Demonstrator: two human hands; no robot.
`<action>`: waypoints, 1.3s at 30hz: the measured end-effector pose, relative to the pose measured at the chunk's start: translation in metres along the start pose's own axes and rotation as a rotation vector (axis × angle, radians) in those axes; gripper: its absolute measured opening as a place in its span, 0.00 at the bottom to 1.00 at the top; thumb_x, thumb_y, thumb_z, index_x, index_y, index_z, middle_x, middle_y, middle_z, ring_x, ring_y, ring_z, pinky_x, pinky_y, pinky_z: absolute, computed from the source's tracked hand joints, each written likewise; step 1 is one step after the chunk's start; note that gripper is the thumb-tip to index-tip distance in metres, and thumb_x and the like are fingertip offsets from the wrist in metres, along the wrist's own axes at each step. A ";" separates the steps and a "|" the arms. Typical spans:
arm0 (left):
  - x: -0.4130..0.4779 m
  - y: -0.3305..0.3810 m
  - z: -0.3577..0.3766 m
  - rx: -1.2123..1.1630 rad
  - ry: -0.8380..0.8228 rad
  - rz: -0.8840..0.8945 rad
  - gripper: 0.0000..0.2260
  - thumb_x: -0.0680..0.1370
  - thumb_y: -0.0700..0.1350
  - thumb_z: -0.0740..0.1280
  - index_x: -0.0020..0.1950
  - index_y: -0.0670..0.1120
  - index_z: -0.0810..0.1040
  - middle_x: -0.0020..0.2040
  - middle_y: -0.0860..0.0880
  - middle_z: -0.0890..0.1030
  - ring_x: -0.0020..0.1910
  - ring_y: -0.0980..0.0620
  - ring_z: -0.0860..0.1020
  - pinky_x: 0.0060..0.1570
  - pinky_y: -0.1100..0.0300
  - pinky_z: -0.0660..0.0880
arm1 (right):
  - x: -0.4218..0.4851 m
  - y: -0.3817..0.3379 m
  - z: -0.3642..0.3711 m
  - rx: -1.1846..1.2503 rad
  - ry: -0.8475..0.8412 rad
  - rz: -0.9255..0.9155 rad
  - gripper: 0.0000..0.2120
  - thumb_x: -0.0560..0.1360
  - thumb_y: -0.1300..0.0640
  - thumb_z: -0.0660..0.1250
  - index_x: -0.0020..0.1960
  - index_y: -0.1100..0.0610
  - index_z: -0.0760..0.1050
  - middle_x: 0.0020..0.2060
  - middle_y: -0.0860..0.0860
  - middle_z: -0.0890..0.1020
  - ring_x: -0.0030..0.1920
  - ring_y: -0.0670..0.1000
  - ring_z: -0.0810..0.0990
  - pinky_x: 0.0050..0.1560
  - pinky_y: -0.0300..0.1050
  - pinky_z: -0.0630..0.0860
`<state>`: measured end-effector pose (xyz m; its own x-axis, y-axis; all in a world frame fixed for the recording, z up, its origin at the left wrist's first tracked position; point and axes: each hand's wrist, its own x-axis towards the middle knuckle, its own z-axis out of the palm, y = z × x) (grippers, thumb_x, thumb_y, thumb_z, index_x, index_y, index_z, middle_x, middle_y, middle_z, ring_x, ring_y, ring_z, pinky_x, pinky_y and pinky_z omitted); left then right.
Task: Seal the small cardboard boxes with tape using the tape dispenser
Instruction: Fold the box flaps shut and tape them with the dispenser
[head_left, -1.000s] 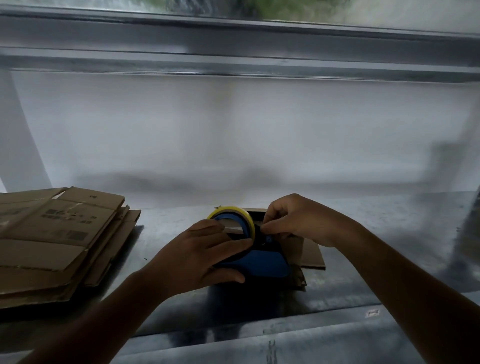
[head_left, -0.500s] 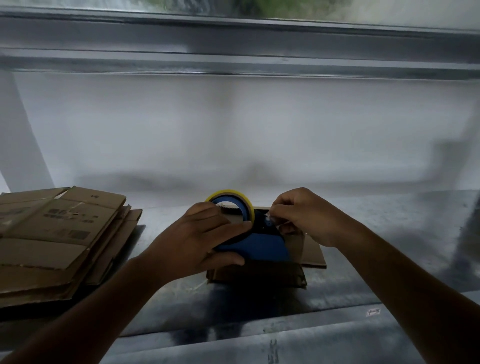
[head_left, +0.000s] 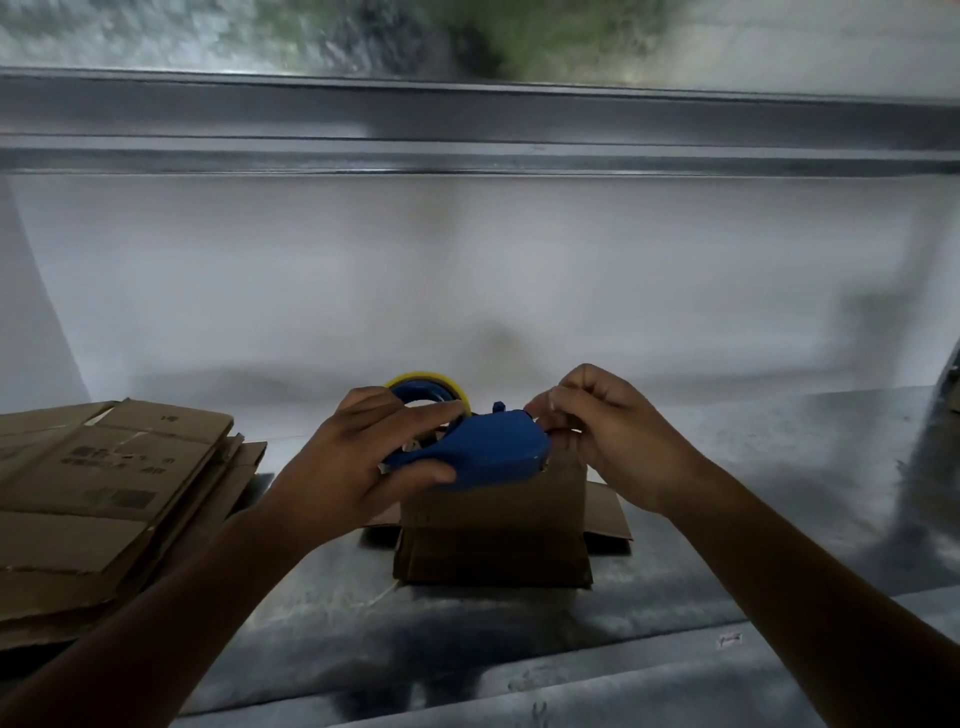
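Two hands: fingers of the left hand (head_left: 353, 467) clasp the blue tape dispenser (head_left: 488, 457); right hand (head_left: 613, 436) fingers pinch its front tip. Just beneath them, a cardboard box (head_left: 493, 525) sits on the bench (head_left: 727, 545).

1. Tape dispenser (head_left: 483, 457): blue.
2. Tape (head_left: 448, 383): yellow edge.
3. Cardboard box (head_left: 493, 525): plain brown.
4. Flattened cardboard stack (head_left: 104, 499): brown, dark printed marks.
5. Work surface (head_left: 753, 467): mottled grey.
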<state>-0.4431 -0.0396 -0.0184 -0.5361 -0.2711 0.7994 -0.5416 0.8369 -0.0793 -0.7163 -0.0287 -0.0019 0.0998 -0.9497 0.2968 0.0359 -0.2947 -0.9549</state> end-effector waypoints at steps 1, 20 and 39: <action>0.001 0.002 0.000 -0.001 -0.002 -0.025 0.22 0.82 0.64 0.57 0.68 0.51 0.73 0.52 0.56 0.80 0.52 0.57 0.73 0.61 0.73 0.61 | 0.000 0.003 -0.001 0.015 -0.023 -0.010 0.06 0.83 0.64 0.60 0.50 0.63 0.74 0.47 0.58 0.85 0.49 0.55 0.83 0.49 0.45 0.80; 0.032 -0.017 0.004 -0.258 0.039 -0.256 0.24 0.78 0.72 0.55 0.61 0.60 0.79 0.45 0.76 0.78 0.49 0.74 0.76 0.50 0.80 0.69 | 0.015 0.005 0.006 -0.095 -0.010 0.015 0.09 0.81 0.66 0.64 0.51 0.59 0.82 0.44 0.53 0.87 0.44 0.51 0.86 0.40 0.42 0.82; 0.046 -0.072 0.037 -0.217 -0.464 -0.121 0.29 0.64 0.78 0.63 0.51 0.58 0.80 0.39 0.59 0.80 0.44 0.56 0.77 0.42 0.71 0.70 | 0.026 0.035 0.002 -0.440 0.134 0.069 0.07 0.83 0.57 0.62 0.47 0.55 0.76 0.33 0.52 0.78 0.33 0.49 0.75 0.32 0.40 0.73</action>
<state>-0.4526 -0.1297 0.0022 -0.7346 -0.5132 0.4438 -0.4975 0.8522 0.1620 -0.7105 -0.0634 -0.0280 -0.0431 -0.9656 0.2565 -0.3941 -0.2195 -0.8925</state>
